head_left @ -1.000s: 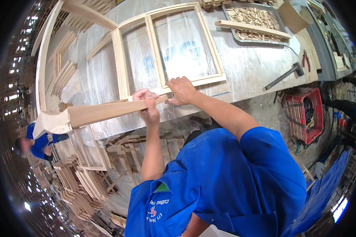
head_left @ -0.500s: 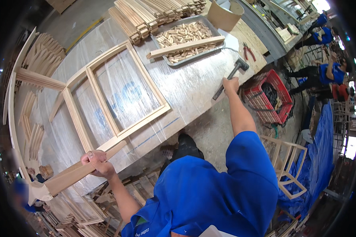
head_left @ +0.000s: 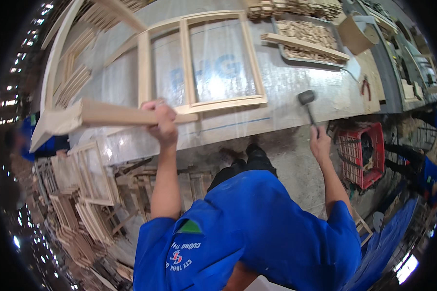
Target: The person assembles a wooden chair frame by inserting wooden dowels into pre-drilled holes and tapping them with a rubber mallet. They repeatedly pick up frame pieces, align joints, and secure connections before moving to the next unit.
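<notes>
My left hand (head_left: 162,121) is closed round a pale wooden leg (head_left: 114,115), part of a chair frame (head_left: 188,63) resting on the plastic-covered table (head_left: 281,92). The leg's thick, shaped end points left, and its narrow end shows just past my fist. The frame's rails and crossbar lie farther back on the table. In my right hand (head_left: 320,144) is a mallet with a dark head (head_left: 306,97), gripped by the handle. Its head is over the table's near edge, apart from the frame.
A metal tray (head_left: 313,63) of small wooden dowels holds a wooden bar (head_left: 303,47) across it. Red-handled pliers (head_left: 365,88) lie at the table's right end. A red crate (head_left: 361,155) stands below. Stacked wooden frames (head_left: 90,174) are at left; other people work on both sides.
My view has turned, so the table sits higher and farther right. My left hand has raised the leg and tilted the frame. The mallet has swung round, its head now pointing away from me.
</notes>
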`<action>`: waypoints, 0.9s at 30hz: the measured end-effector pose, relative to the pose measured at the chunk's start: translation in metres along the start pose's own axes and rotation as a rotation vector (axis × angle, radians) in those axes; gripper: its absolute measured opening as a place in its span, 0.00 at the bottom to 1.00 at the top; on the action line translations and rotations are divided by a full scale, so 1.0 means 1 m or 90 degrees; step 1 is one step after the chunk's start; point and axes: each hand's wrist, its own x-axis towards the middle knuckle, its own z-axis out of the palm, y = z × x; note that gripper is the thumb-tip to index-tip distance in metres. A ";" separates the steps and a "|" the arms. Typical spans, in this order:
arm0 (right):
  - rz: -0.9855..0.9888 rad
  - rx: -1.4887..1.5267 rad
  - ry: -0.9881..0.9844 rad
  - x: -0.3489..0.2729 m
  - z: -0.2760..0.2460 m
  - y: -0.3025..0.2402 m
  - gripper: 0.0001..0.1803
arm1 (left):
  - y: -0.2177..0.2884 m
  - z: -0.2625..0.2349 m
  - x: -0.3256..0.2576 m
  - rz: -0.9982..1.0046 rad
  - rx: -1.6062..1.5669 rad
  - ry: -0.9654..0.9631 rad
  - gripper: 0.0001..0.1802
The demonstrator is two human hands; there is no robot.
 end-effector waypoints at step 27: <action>-0.354 0.742 -0.259 -0.107 -0.010 -0.272 0.13 | 0.015 0.005 0.018 -0.117 -0.099 -0.052 0.11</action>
